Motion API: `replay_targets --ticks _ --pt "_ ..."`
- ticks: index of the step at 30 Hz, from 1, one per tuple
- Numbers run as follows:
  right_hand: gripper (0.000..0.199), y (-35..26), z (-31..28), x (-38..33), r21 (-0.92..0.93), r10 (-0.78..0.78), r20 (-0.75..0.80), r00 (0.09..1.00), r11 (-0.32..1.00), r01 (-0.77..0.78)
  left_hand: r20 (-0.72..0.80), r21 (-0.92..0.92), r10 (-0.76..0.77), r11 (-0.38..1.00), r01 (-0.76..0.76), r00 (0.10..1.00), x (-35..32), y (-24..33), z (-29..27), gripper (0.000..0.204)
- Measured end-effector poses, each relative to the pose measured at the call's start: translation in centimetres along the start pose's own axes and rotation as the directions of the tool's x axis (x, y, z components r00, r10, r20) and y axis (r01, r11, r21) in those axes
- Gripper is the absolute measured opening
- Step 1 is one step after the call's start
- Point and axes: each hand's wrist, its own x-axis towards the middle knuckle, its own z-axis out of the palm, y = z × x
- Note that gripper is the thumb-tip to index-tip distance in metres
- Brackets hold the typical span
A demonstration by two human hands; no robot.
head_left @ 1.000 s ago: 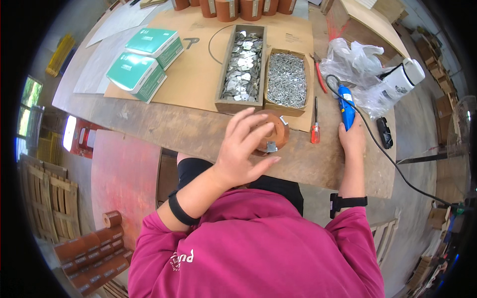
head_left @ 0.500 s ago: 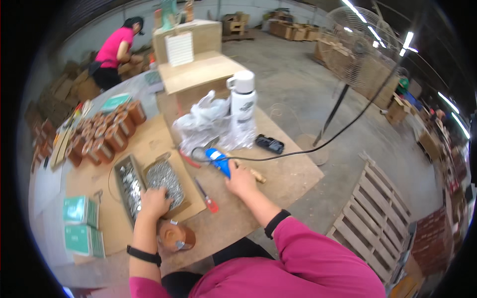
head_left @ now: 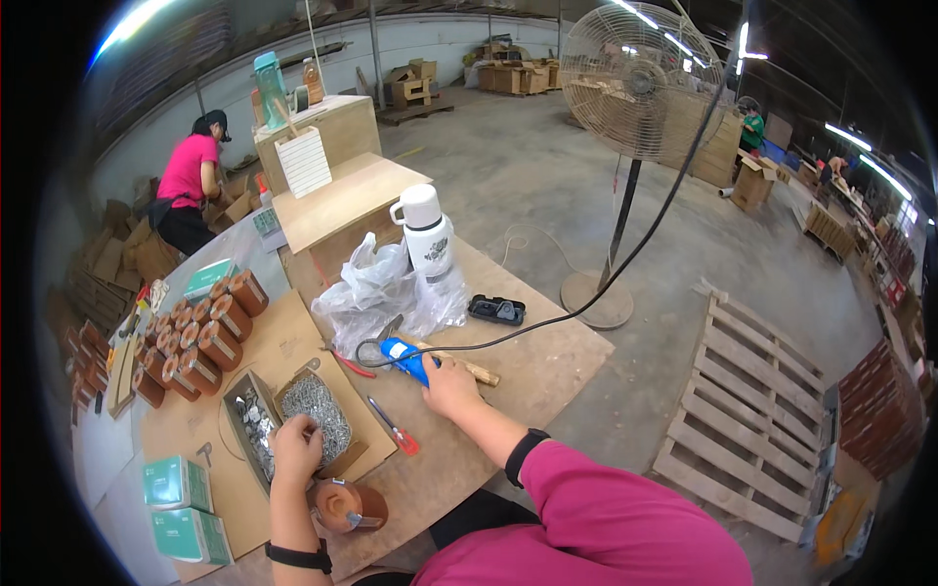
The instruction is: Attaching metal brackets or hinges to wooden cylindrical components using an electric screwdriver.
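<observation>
My right hand (head_left: 453, 388) is wrapped around a blue corded electric screwdriver (head_left: 406, 360) lying over the wooden table. Over the near end of a cardboard box of small metal screws (head_left: 319, 408), my left hand (head_left: 296, 446) has its fingers pinched together; what is between them is too small to make out. Beside it a narrow box (head_left: 251, 420) holds shiny metal pieces. Just right of my left wrist stands a reddish-brown wooden cylinder (head_left: 350, 505). A screwdriver with a red handle (head_left: 405, 439) lies between my hands, and a wooden-handled hammer (head_left: 469, 365) lies behind the electric screwdriver.
Several brown wooden cylinders (head_left: 205, 337) cluster at the left, with green boxes (head_left: 186, 510) nearer. A white bottle (head_left: 426, 232) and plastic bag (head_left: 369, 293) stand behind. The black cable (head_left: 586, 305) crosses right. A standing fan (head_left: 640, 78), pallet (head_left: 747, 410) and co-worker (head_left: 189, 181) are beyond.
My left hand has lifted a little from the screws, its fingers now pinched. My right hand stays on the electric screwdriver. The whole view has shifted, showing more of the room.
</observation>
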Motion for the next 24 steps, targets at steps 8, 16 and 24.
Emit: replay_targets --ticks 8,16,24 --pt "0.057 0.7 -0.8 0.1 0.173 0.017 0.098 0.995 0.984 -0.034 -0.055 -0.495 -0.104 0.866 0.063 0.993 -2.8 3.2 -3.1 0.004" --pt "0.057 -5.1 -8.8 -2.4 0.973 0.0 -0.195 0.981 0.126 0.193 -0.085 -0.518 0.066 0.849 -0.1 0.994 -7.1 7.2 -4.3 0.008" --pt "0.061 -8.5 -15.4 -7.0 0.871 -0.177 -0.257 0.95 -0.469 0.148 0.055 -0.626 -0.001 0.779 0.036 0.998 -9.5 8.3 -3.7 0.011"
